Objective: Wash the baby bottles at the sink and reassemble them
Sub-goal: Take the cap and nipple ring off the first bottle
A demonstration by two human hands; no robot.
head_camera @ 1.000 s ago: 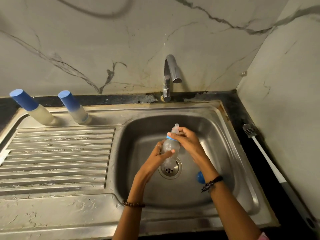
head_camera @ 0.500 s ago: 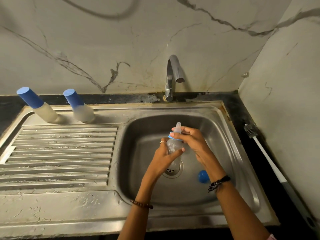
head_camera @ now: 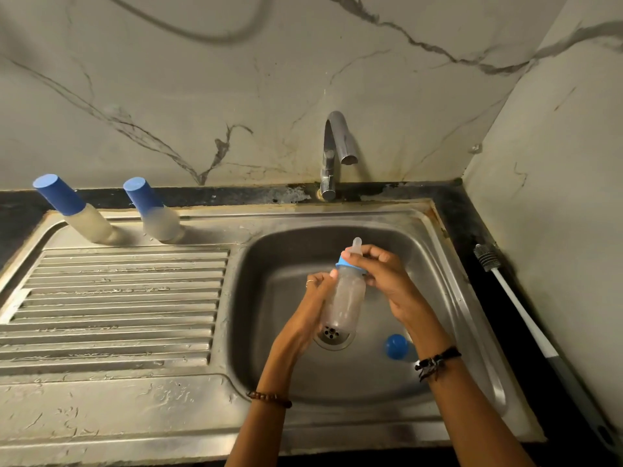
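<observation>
L hand grips bottle, R hand on collar, mid-basin.

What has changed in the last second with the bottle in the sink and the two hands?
Little changed. The left hand still grips the clear plastic baby bottle over the steel sink; the right hand keeps its fingers round the blue collar ring, apparently turning it. The round blue cap stayed in the basin.

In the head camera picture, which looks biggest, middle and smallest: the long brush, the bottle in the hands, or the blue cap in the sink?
1. Long brush, by far the longest.
2. Bottle, held by the left hand and right hand.
3. Blue cap, smallest, partly hidden behind the right wrist.
</observation>
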